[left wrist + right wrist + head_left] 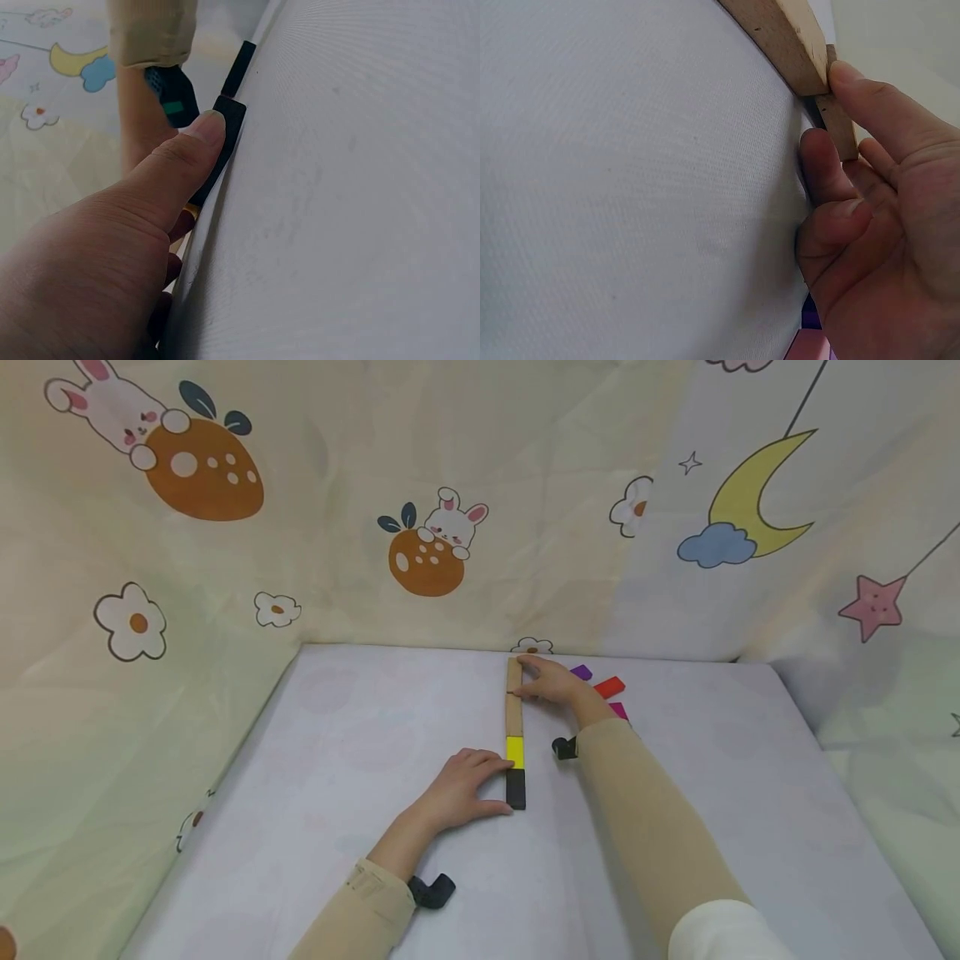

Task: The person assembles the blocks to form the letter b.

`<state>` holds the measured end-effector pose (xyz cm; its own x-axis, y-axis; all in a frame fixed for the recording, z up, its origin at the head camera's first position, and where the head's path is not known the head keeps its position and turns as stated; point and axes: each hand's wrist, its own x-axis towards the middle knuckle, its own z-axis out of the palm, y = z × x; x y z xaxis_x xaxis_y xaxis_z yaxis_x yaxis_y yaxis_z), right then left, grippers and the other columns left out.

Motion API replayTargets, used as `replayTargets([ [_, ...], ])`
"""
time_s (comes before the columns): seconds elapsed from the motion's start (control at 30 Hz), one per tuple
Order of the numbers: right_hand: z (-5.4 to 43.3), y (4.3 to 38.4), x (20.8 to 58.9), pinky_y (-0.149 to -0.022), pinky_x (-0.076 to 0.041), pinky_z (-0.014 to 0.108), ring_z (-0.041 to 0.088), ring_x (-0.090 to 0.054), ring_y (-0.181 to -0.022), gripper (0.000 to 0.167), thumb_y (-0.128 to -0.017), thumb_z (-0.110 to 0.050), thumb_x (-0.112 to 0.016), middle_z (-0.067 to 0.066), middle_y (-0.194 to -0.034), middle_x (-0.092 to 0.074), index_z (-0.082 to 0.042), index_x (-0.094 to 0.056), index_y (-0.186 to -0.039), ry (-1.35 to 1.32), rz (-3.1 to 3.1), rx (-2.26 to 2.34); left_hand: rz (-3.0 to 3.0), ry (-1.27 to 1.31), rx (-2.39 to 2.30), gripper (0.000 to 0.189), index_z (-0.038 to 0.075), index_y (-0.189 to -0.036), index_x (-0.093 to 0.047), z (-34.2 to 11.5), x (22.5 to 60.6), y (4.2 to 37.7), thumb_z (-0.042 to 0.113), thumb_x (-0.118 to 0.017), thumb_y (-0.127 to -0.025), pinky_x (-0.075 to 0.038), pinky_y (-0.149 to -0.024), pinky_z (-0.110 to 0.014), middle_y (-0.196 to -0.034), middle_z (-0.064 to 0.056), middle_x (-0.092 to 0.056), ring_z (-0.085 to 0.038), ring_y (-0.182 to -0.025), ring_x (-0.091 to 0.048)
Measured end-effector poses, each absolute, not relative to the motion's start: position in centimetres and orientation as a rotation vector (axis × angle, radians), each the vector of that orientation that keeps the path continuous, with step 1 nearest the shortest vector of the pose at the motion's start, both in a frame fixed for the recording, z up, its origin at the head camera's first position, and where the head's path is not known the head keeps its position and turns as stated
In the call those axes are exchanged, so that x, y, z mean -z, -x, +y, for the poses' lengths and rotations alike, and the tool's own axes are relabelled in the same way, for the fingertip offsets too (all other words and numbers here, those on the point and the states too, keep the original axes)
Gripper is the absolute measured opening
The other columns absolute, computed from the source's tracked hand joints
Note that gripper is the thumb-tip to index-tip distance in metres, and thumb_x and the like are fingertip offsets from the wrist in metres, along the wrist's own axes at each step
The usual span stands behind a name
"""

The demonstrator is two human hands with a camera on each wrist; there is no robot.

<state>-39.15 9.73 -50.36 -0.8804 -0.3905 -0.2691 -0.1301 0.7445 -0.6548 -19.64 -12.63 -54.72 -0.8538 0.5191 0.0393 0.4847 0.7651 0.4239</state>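
Note:
A straight row of blocks runs away from me on the white table: a black block (516, 789) nearest, a yellow block (514, 752), then two wooden blocks (513, 715) end to end. My left hand (463, 789) holds the black block from the left, its thumb pressed on the block near its close end and its index finger by the yellow block. At the far end, my right hand (553, 682) grips the farthest wooden block (838, 127). Its thumb touches the joint between the wooden blocks, and the index finger reaches the far tip.
Right of the row lie a purple block (581, 672), a red block (609, 687) and a magenta block (618, 710), partly behind the right forearm. Patterned cloth (337, 568) hangs around the white table (360, 718). A black device (432, 891) sits on the left wrist.

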Motion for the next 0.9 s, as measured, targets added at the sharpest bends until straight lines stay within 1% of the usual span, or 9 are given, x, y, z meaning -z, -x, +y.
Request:
replayTargets([
  [0.07, 9.72, 39.05, 50.21, -0.091, -0.051, 0.045, 0.03, -0.053, -0.107, 0.081, -0.087, -0.039, -0.073, 0.011, -0.158, -0.034, -0.028, -0.031, -0.155, 0.395, 2.546, 0.919, 2.879, -0.821, -0.65, 0.071, 0.035, -0.142, -0.051, -12.6, 54.65, 19.65, 0.069, -0.066, -0.081, -0.036, -0.114, -0.04, -0.139, 0.01, -0.054, -0.015, -0.13, -0.045],
  [0.13, 9.71, 38.97, 50.14, -0.074, -0.051, 0.036, 0.026, -0.054, -0.09, 0.08, -0.088, -0.039, -0.072, 0.011, -0.154, -0.037, -0.029, -0.03, -0.155, 0.389, 2.541, 0.911, 2.882, -0.822, -0.641, 0.071, 0.035, -0.142, -0.051, -12.55, 54.6, 19.67, 0.068, -0.066, -0.081, -0.036, -0.114, -0.04, -0.138, 0.01, -0.054, -0.015, -0.13, -0.045],
  [0.17, 9.7, 38.92, 50.1, -0.07, -0.049, 0.033, 0.025, -0.053, -0.084, 0.08, -0.088, -0.039, -0.072, 0.011, -0.152, -0.039, -0.029, -0.03, -0.155, 0.384, 2.537, 0.911, 2.883, -0.821, -0.637, 0.071, 0.035, -0.142, -0.051, -12.54, 54.58, 19.67, 0.068, -0.066, -0.081, -0.036, -0.114, -0.04, -0.138, 0.01, -0.054, -0.015, -0.13, -0.045],
  [0.33, 9.65, 38.76, 50.05, -0.06, -0.046, 0.028, 0.019, -0.049, -0.069, 0.079, -0.089, -0.038, -0.071, 0.011, -0.138, -0.049, -0.03, -0.03, -0.155, 0.358, 2.512, 0.937, 2.885, -0.816, -0.632, 0.071, 0.035, -0.142, -0.051, -12.51, 54.58, 19.65, 0.067, -0.067, -0.081, -0.036, -0.114, -0.039, -0.138, 0.01, -0.054, -0.015, -0.13, -0.045],
  [0.5, 9.53, 38.73, 50.26, -0.059, -0.046, 0.028, 0.018, -0.049, -0.065, 0.081, -0.088, -0.041, -0.072, 0.011, -0.107, -0.062, -0.031, -0.029, -0.156, 0.333, 2.488, 0.973, 2.891, -0.827, -0.638, 0.071, 0.034, -0.142, -0.052, -12.57, 54.53, 19.62, 0.067, -0.067, -0.081, -0.036, -0.114, -0.04, -0.138, 0.01, -0.055, -0.015, -0.13, -0.045],
  [0.57, 9.5, 38.75, 50.4, -0.059, -0.047, 0.028, 0.018, -0.049, -0.065, 0.084, -0.087, -0.042, -0.073, 0.011, -0.11, -0.061, -0.03, -0.028, -0.156, 0.331, 2.483, 0.981, 2.894, -0.833, -0.636, 0.072, 0.033, -0.142, -0.052, -12.58, 54.53, 19.62, 0.068, -0.067, -0.081, -0.036, -0.114, -0.04, -0.138, 0.01, -0.055, -0.016, -0.13, -0.046],
  [0.77, 9.58, 38.82, 50.62, -0.062, -0.049, 0.029, 0.02, -0.052, -0.07, 0.085, -0.087, -0.043, -0.073, 0.007, -0.149, -0.041, -0.03, -0.026, -0.157, 0.331, 2.488, 0.963, 2.894, -0.845, -0.642, 0.072, 0.033, -0.142, -0.052, -12.55, 54.49, 19.62, 0.068, -0.067, -0.081, -0.036, -0.113, -0.041, -0.137, 0.009, -0.055, -0.015, -0.129, -0.046],
  [0.83, 9.59, 38.83, 50.67, -0.067, -0.05, 0.031, 0.023, -0.054, -0.077, 0.084, -0.088, -0.043, -0.073, 0.006, -0.157, -0.034, -0.03, -0.026, -0.157, 0.333, 2.492, 0.954, 2.894, -0.839, -0.634, 0.072, 0.034, -0.142, -0.052, -12.53, 54.49, 19.63, 0.068, -0.067, -0.081, -0.036, -0.114, -0.04, -0.138, 0.01, -0.055, -0.015, -0.129, -0.046],
  [0.9, 9.58, 38.82, 50.68, -0.075, -0.05, 0.032, 0.023, -0.055, -0.09, 0.084, -0.088, -0.043, -0.072, 0.005, -0.162, -0.028, -0.029, -0.026, -0.157, 0.35, 2.503, 0.937, 2.896, -0.833, -0.629, 0.072, 0.034, -0.142, -0.052, -12.5, 54.45, 19.63, 0.068, -0.067, -0.081, -0.036, -0.114, -0.04, -0.138, 0.01, -0.054, -0.015, -0.129, -0.046],
])
